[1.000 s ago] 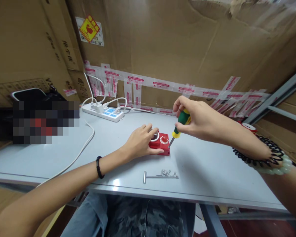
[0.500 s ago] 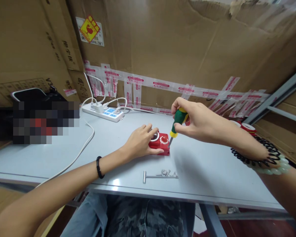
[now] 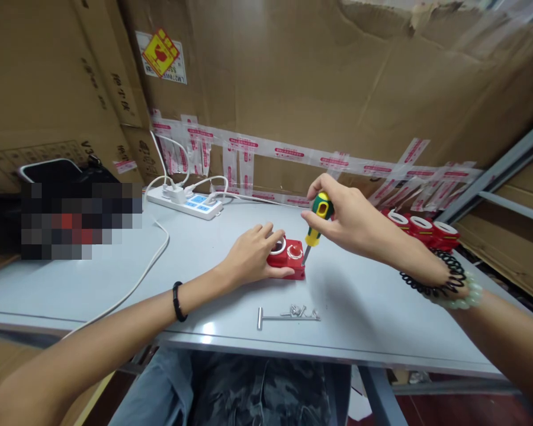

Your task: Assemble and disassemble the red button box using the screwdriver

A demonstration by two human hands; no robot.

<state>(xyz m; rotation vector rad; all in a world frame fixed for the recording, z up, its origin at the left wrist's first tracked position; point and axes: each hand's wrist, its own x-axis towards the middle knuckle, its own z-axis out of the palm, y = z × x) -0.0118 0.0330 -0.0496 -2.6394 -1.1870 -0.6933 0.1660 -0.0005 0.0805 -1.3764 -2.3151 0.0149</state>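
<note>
On the table lies a red box-shaped device (image 3: 296, 260) with a white ring and a round red knob on top. My left hand (image 3: 253, 251) grips it from the left, thumb along the near side and fingers over the ring. My right hand (image 3: 344, 216) holds a green and yellow screwdriver (image 3: 313, 236) by its handle, thumb and forefinger around it. The screwdriver leans slightly, its tip at the device's right corner; whether a screw sits under it is too small to tell. Closer to me are a metal T-handle tool (image 3: 270, 318) and a small pile of screws (image 3: 298, 310).
Several red devices with white rings (image 3: 421, 228) stand at the right back. A white power strip (image 3: 186, 202) with plugs and cables lies at the left back. A black bag (image 3: 4, 219) is at far left. A large cardboard box (image 3: 293, 77) rises behind the grey table (image 3: 231, 302).
My right hand has turned the screwdriver handle, and my right wrist has swung left, uncovering more of the red devices behind. My left hand and the device stay put.
</note>
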